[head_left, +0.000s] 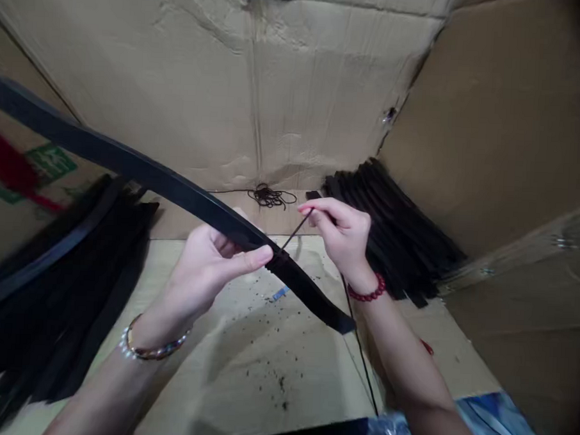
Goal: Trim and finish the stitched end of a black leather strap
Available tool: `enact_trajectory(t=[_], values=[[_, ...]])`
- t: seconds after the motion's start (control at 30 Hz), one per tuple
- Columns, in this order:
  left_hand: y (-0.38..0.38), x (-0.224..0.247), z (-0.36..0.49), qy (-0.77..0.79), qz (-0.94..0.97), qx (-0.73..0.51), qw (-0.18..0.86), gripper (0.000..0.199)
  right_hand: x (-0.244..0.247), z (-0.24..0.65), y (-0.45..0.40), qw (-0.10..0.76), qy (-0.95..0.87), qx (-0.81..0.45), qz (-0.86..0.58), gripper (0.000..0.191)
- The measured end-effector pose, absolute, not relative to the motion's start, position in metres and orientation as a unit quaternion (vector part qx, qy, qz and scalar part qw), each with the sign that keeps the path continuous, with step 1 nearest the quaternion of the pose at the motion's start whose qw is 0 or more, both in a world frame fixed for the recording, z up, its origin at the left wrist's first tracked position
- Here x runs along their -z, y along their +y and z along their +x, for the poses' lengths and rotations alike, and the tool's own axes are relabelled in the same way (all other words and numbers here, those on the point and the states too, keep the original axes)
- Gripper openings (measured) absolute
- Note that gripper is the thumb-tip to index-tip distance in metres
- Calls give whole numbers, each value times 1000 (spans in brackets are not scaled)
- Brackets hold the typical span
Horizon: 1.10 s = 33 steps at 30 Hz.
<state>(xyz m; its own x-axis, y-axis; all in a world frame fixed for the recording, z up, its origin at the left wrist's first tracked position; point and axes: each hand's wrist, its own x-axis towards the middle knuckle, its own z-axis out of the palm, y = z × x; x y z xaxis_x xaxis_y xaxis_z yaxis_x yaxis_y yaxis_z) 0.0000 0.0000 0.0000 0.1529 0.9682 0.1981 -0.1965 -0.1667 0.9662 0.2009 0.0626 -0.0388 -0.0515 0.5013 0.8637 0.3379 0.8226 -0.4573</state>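
The flat black strap (pixel 176 190) crosses the left grip (pixel 204 265), which is closed around it with the thumb pressed against it, and the strap tilts up toward the far left while its other end dips down to the right. The right grip (pixel 340 232) pinches a thin black cord (pixel 296 232) between thumb and fingertips, and the cord's lower tip meets the strap just beside the left thumb. Both forearms rise from the bottom of the view, the 2 wrists angled inward, with a beaded bracelet (pixel 154 346) on the left and a red bead bracelet (pixel 366 290) on the right.

Below, the cardboard-topped desk (pixel 250 350) carries dark specks and a small blue scrap (pixel 280 294). A blurred heap of black straps (pixel 51 297) lies left, a bundle of black straps (pixel 395 235) lies right, and a coil of thin black cord (pixel 266 196) sits against the creased cardboard wall (pixel 247 94).
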Motion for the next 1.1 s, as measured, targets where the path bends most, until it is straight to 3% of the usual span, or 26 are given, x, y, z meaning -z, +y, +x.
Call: enact_trajectory(t=[0.57, 1.1], values=[[4, 6, 0, 349, 541, -538, 545, 24, 26, 210, 51, 628, -729, -1, -273, 16], [0, 5, -1, 358, 563, -521, 532, 19, 55, 184, 65, 580, -748, -177, -269, 20]])
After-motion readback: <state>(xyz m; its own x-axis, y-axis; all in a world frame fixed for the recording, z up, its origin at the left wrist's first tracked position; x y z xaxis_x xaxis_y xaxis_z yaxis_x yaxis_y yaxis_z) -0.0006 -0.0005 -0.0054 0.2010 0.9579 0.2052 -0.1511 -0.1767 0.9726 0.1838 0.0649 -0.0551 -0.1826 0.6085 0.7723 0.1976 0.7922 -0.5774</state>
